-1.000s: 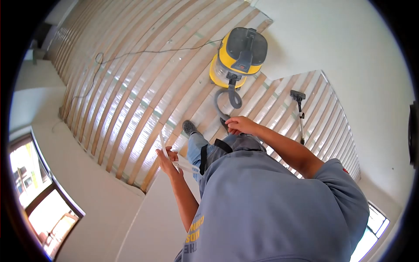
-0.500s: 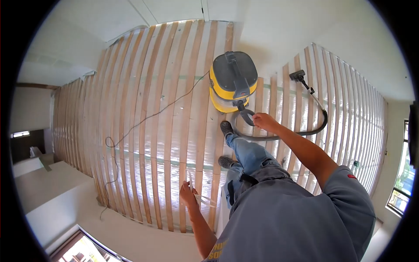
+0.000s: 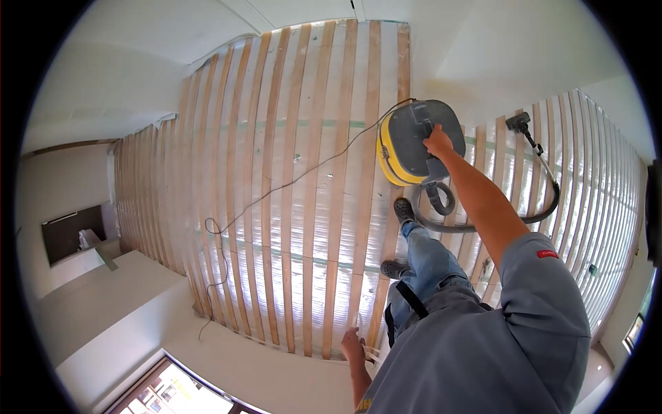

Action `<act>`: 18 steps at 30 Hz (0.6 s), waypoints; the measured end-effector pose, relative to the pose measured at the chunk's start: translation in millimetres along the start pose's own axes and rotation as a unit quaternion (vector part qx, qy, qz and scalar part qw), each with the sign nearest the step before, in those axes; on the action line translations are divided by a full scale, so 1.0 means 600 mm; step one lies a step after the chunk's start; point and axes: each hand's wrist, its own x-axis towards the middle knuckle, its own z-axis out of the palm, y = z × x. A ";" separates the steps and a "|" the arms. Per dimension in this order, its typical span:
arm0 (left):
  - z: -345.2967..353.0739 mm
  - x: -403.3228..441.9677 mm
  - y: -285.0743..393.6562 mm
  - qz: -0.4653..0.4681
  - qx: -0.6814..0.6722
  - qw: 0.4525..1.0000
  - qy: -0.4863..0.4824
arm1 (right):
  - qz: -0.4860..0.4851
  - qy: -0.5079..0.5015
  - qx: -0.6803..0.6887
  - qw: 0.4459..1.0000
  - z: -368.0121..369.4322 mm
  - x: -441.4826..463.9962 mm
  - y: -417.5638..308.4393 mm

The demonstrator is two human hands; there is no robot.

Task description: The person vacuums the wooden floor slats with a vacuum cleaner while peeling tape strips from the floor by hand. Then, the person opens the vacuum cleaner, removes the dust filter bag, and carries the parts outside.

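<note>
My right hand (image 3: 438, 141) is closed on the top handle of a yellow and black canister vacuum cleaner (image 3: 388, 148). The vacuum's grey hose (image 3: 483, 227) leaves its front, loops beside my shoe and runs right to a metal tube with a black floor head (image 3: 518, 122). Down by my left side, my left hand (image 3: 353, 345) is closed around thin white strips (image 3: 372, 353), whose ends stick out past the fingers. What exactly these strips are, I cannot tell. The vacuum stands on the floor just ahead of my feet.
Wooden battens (image 3: 336, 200) run in rows over silvery foil sheeting (image 3: 286, 290). A dark power cord (image 3: 276, 190) trails from the vacuum across them to the left. A white ledge (image 3: 114, 297) borders the left, with a window (image 3: 172, 390) below.
My right hand has gone from the hose by the vacuum's front to the handle on its lid. My left hand, still holding the white strips, is closer to my body. The view has shifted.
</note>
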 end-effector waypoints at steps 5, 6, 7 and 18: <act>-0.011 -0.004 -0.118 -0.118 -0.050 0.991 0.042 | 0.002 -0.095 0.000 0.995 -0.012 -0.011 -0.009; -0.002 0.002 -0.156 -0.118 -0.074 0.989 0.053 | 0.012 -0.143 0.039 0.989 -0.026 -0.033 -0.024; -0.003 -0.003 -0.150 -0.144 -0.024 0.988 0.040 | -0.008 -0.154 0.032 0.988 -0.022 -0.061 -0.033; -0.045 0.010 -0.267 -0.059 -0.103 0.992 0.040 | -0.338 -0.181 -0.175 0.907 0.145 -0.410 -0.128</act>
